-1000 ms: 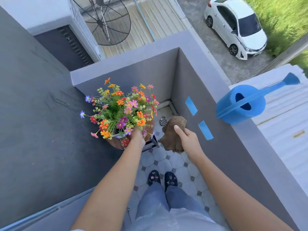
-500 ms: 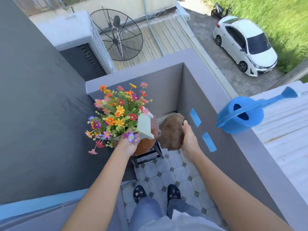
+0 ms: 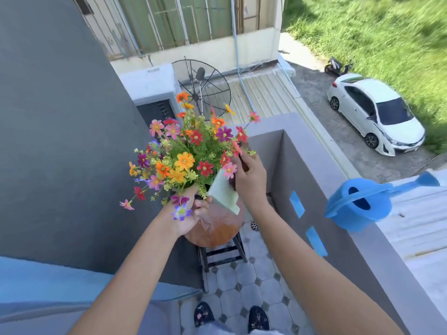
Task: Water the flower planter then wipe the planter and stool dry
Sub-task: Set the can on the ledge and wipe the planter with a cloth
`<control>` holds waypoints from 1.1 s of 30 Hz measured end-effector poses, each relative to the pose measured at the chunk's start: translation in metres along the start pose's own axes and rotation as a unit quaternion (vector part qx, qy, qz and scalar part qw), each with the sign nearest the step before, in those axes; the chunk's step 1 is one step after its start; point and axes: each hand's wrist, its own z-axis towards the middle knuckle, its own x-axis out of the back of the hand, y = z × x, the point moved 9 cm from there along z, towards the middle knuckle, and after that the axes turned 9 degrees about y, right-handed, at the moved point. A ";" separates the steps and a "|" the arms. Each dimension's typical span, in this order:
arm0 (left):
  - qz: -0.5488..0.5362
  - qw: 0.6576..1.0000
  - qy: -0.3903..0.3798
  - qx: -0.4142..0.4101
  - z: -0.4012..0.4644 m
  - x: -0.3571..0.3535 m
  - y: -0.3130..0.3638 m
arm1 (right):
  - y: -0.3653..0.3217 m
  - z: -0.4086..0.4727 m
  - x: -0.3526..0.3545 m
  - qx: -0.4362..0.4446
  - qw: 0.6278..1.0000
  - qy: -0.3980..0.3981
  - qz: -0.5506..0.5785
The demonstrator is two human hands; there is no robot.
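The round terracotta planter (image 3: 215, 228), full of mixed orange, pink, red and purple flowers (image 3: 188, 153), is held up over the black stool (image 3: 222, 255). My left hand (image 3: 191, 213) grips the planter's near rim under the blooms. A pale green block (image 3: 223, 192) sticks out of the planter's top. My right hand (image 3: 249, 180) reaches around the far right side of the planter with its fingers curled on the brown cloth (image 3: 243, 164), most of which is hidden behind the hand and flowers.
A blue watering can (image 3: 358, 206) sits on top of the grey balcony wall (image 3: 314, 170) to the right. A dark grey wall (image 3: 60, 141) closes the left side. My feet (image 3: 232, 315) stand on the tiled floor (image 3: 261, 281), with a floor drain (image 3: 254, 225) near the corner.
The planter has come up off the stool toward me. My right hand moved the cloth from beside the pot up to its far upper side. My view has tilted upward.
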 end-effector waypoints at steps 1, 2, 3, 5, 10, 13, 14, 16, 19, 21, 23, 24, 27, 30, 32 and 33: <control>-0.002 1.000 -0.003 -0.006 -0.003 -0.004 0.006 | -0.011 -0.014 -0.004 0.021 0.999 -0.009 0.023; -0.001 1.000 -0.002 -0.012 -0.004 -0.007 0.013 | -0.020 -0.028 -0.007 0.040 0.998 -0.018 0.042; 0.002 1.000 -0.001 -0.020 -0.005 -0.009 0.019 | -0.024 -0.040 -0.010 0.053 0.996 -0.031 0.058; 0.010 0.999 0.004 -0.034 -0.008 -0.012 0.028 | -0.028 -0.050 -0.012 0.064 0.993 -0.057 0.082; 0.056 0.997 -0.021 -0.046 -0.020 -0.016 0.035 | -0.028 0.020 0.000 0.028 0.998 0.013 0.049; 0.065 0.996 -0.042 -0.043 -0.026 -0.017 0.033 | -0.021 0.057 0.009 -0.007 0.999 0.051 0.018; 0.067 0.996 -0.045 -0.042 -0.024 -0.017 0.033 | -0.028 0.054 0.013 -0.001 0.998 0.062 0.019; 0.075 0.995 -0.035 -0.048 -0.020 -0.017 0.037 | -0.043 0.030 0.011 0.012 0.997 0.066 0.040; 0.062 0.997 -0.015 -0.048 -0.016 -0.020 0.047 | -0.061 -0.018 -0.007 0.089 0.994 0.040 0.057; 0.042 0.998 0.000 -0.048 -0.017 -0.019 0.054 | -0.063 -0.042 -0.013 0.138 0.989 0.018 0.054; 0.009 0.999 0.000 -0.040 -0.017 -0.014 0.058 | -0.050 -0.056 -0.010 0.172 0.984 0.004 0.042; -0.012 1.000 -0.003 -0.029 -0.017 -0.012 0.058 | -0.040 -0.060 -0.007 0.176 0.984 -0.002 0.031; -0.043 0.999 -0.010 -0.019 -0.017 -0.009 0.058 | -0.005 -0.062 -0.004 0.117 0.992 -0.007 0.049; -0.031 0.999 -0.013 -0.028 -0.020 -0.013 0.056 | -0.011 -0.060 -0.009 0.088 0.992 -0.008 0.092; 0.001 0.998 -0.017 -0.054 -0.024 -0.018 0.057 | -0.032 -0.056 -0.013 0.097 0.989 0.000 0.114; 0.015 0.998 -0.018 -0.065 -0.025 -0.020 0.057 | -0.042 -0.054 -0.013 0.104 0.987 0.007 0.125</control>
